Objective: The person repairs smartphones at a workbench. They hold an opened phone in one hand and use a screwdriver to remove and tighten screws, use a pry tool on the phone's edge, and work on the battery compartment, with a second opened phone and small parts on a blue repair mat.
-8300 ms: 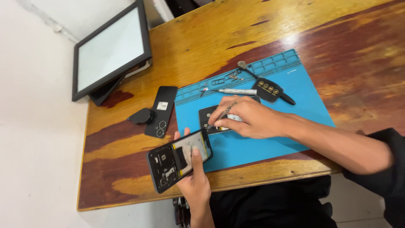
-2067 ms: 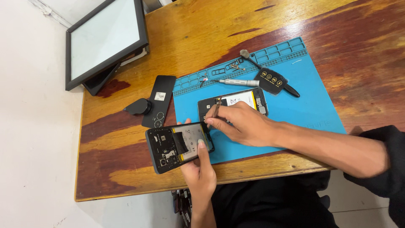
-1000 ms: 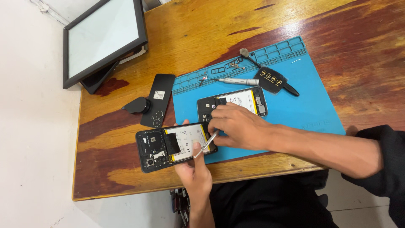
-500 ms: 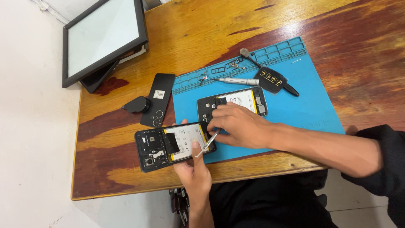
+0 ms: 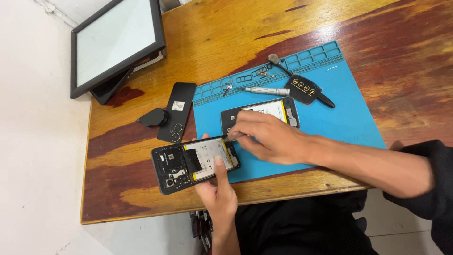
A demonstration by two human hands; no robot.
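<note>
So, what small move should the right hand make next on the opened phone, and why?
Probably lower the tweezers' tip onto the opened phone: the right hand holds it at the phone's upper edge, beside the battery, while the left hand steadies the phone.

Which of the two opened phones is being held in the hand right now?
The nearer opened phone, gripped by the left hand at the mat's front-left edge. The other opened phone lies flat on the blue mat.

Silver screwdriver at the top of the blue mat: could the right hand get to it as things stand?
Probably yes: the silver screwdriver lies uncovered on the blue mat, just beyond the right hand, with only the second opened phone lying flat between.
</note>
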